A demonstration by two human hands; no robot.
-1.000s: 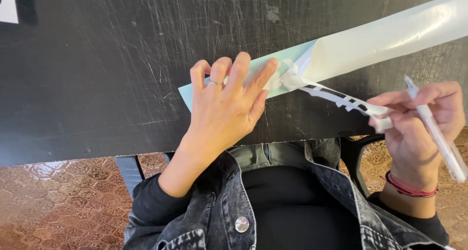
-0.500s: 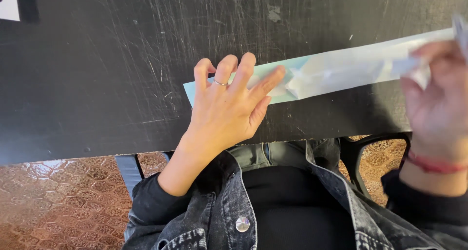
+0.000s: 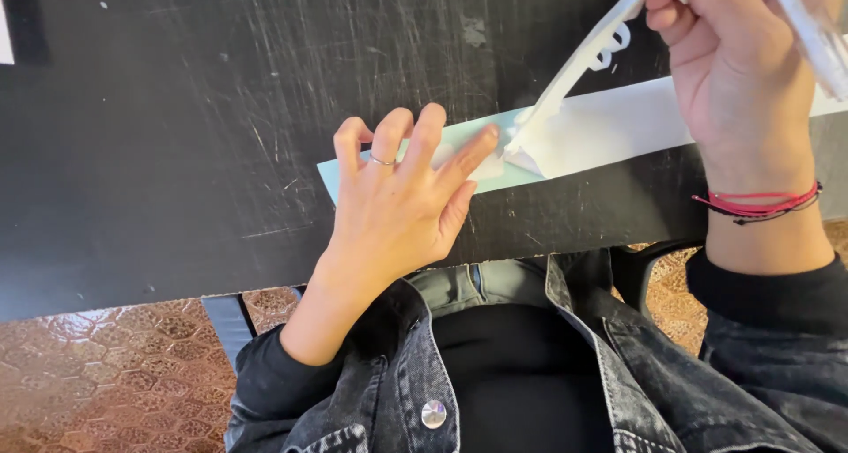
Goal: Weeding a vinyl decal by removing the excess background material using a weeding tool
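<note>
1. Overhead, the left hand point(image 3: 402, 197) lay flat and open, fingers spread, palm down on the near end of a pale green backing strip point(image 3: 353, 166); it pinned the strip and gripped nothing.
2. That strip lay on a scratched black table point(image 3: 177, 109), running from the hand to the right edge of view; its right part showed white.
3. The right hand point(image 3: 738, 73) was raised above the strip, closed around the upper end of a white cut-out sticker band point(image 3: 579, 69).
4. The band slanted down from that hand to the strip and met it just beside the left fingertips point(image 3: 488, 133).
5. A white pen-like tool point(image 3: 817, 33) was also held in the right hand, pointing toward the right edge.
6. A ring point(image 3: 382, 161) sat on one left finger; red cord bracelets point(image 3: 760, 201) circled the right wrist.
7. The person wore a dark denim jacket point(image 3: 389, 391); patterned brown floor point(image 3: 106, 365) showed below the table edge.
</note>
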